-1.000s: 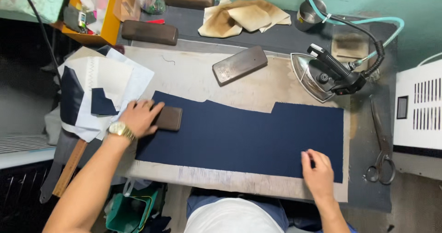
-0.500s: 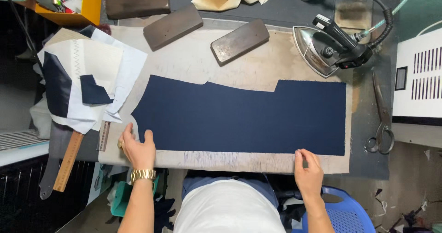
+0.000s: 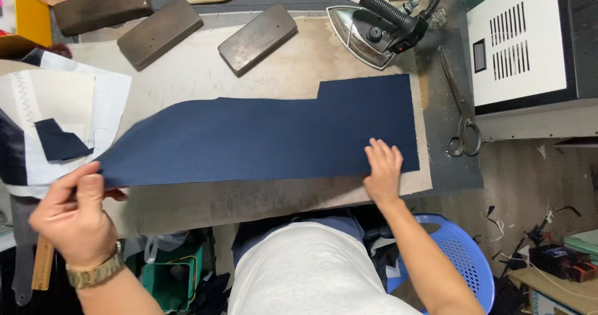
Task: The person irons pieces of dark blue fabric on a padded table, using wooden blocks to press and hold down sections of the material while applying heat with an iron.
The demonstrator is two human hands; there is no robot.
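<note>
A: Status?
B: Left hand pinches the left end of the navy cloth, lifted off the board. Right hand lies flat, fingers spread, pinning the right end.
A: Step?
B: Looks like lifting the cloth to reposition it. The next move needs even tension, right end held down. Iron and blocks sit clear, behind it.

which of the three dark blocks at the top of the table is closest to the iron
The rightmost dark block, lying tilted on the pale table cover just left of the iron. The other two blocks sit farther left.
</note>
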